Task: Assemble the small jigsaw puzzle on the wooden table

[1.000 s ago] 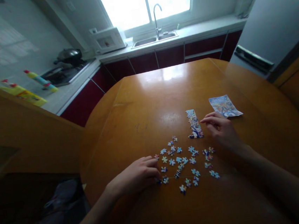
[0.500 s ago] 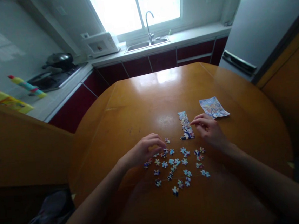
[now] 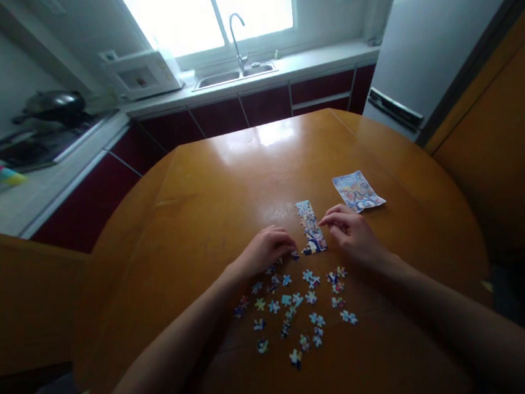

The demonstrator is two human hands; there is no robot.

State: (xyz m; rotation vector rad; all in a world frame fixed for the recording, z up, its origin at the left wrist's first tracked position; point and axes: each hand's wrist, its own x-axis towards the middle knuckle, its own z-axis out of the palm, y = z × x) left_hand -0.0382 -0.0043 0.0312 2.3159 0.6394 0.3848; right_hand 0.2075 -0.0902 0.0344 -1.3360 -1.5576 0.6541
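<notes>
My left hand (image 3: 274, 246) is closed, palm down, with a small dark-and-white jigsaw piece (image 3: 295, 255) at its fingertips, just left of the lower end of the joined puzzle strip (image 3: 310, 226). That strip is several pieces tall, with a straight right side and a knobbly left side. Beside its right edge, my right hand (image 3: 352, 232) has loosely bent fingers, thumb a little apart, and nothing visible in them. Its fingertips are at or very near the strip. Loose jigsaw pieces (image 3: 286, 300) lie scattered nearer to me, some partly behind my left hand.
A creased picture sheet (image 3: 358, 191) lies beyond my right hand on the wooden table (image 3: 224, 188). Past the table's far edge are a counter with a sink (image 3: 232, 77), a microwave (image 3: 142, 74) and a pan (image 3: 52, 106) on the stove. A fridge (image 3: 436, 31) stands right.
My left hand has gone from the loose pieces towards the strip's lower end, a piece now at its fingertips. My right hand stays beside the strip. The whole view has shifted.
</notes>
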